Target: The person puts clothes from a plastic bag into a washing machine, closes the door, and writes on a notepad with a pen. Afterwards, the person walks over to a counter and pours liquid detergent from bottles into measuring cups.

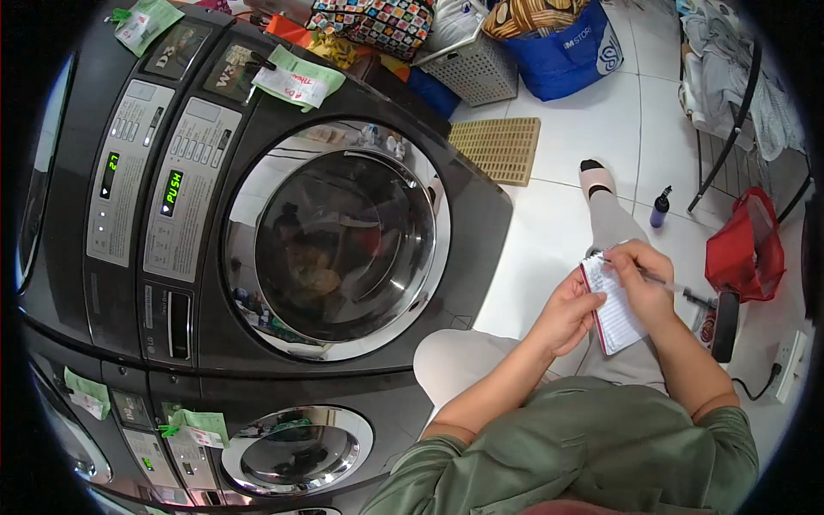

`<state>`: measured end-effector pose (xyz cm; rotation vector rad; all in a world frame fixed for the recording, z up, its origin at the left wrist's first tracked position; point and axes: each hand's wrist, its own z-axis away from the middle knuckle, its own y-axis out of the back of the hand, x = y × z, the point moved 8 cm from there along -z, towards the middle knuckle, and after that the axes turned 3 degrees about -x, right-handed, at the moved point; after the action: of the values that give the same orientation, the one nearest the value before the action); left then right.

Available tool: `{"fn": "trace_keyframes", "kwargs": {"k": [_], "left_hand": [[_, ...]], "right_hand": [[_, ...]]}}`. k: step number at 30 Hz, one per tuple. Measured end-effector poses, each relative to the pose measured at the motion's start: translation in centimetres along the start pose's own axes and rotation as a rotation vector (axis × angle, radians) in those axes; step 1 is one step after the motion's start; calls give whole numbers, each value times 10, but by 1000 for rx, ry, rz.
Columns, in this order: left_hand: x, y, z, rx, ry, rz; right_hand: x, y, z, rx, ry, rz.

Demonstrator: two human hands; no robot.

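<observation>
On my feed, the left hand (571, 311) is holding a small white lined notepad with a red edge (616, 319) by its left side, the thumb lying over the page and the other fingers curling in behind. The right hand (645, 279) is closing its thumb and fingers around a slim, pale, translucent pen (676, 287), whose tip end is pointing at the top of the page. I am seeing handwriting on the upper lines, too small to read; whether the tip is touching paper I cannot tell, as the fingers are partly covering it. The notepad is sitting between both hands, above the person's legs in light grey trousers (616, 221). To the left, a dark grey front-loading machine with a round chrome-rimmed door (343, 249) is showing "PUSH" in green on its panel (174, 192); I am noting a green paper tag (296, 79) clipped beside it. A small purple bottle with a black top (659, 210) is standing on the white tiled floor (566, 210), and a red fabric bag (745, 249) is sitting to its right. Near the top, a large blue bag with white lettering (562, 60) is standing beside a white perforated plastic basket (475, 73).
</observation>
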<state>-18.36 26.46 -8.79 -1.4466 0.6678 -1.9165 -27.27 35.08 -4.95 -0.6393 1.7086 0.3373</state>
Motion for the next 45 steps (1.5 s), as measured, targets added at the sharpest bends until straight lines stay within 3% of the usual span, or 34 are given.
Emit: {"fn": "trace_keyframes", "kwargs": {"k": [4,8,17,20,23,26,32,35,40,45], "left_hand": [[-1,-1,-2,-11,7,9],[-3,1,-6,-28,1,5],[-6,-3,-7,53,13,-55],[-8,3,-9,59,-38,-110],[-6,-1,-6,120,0,-135],[-5,-4,-5,98,-21,-135],[-4,4,-6,128,-52,-151],[-3,3,-7,138,-88,-173],[-3,-7,-8,143,-76,-166],[-2,-7,-4,186,-70,-185]], "right_hand": [[-37,-9,1,-76,272,263],[-35,-10,0,-124,292,272],[-32,-8,-2,-56,205,226],[-23,-7,-3,-153,171,202],[8,4,-2,-62,-130,-33],[4,8,-6,24,-200,-173],[7,1,-7,-69,-81,-17],[15,6,-5,41,-164,-90],[20,14,-5,4,-228,-155],[11,13,-4,45,-189,62]]}}
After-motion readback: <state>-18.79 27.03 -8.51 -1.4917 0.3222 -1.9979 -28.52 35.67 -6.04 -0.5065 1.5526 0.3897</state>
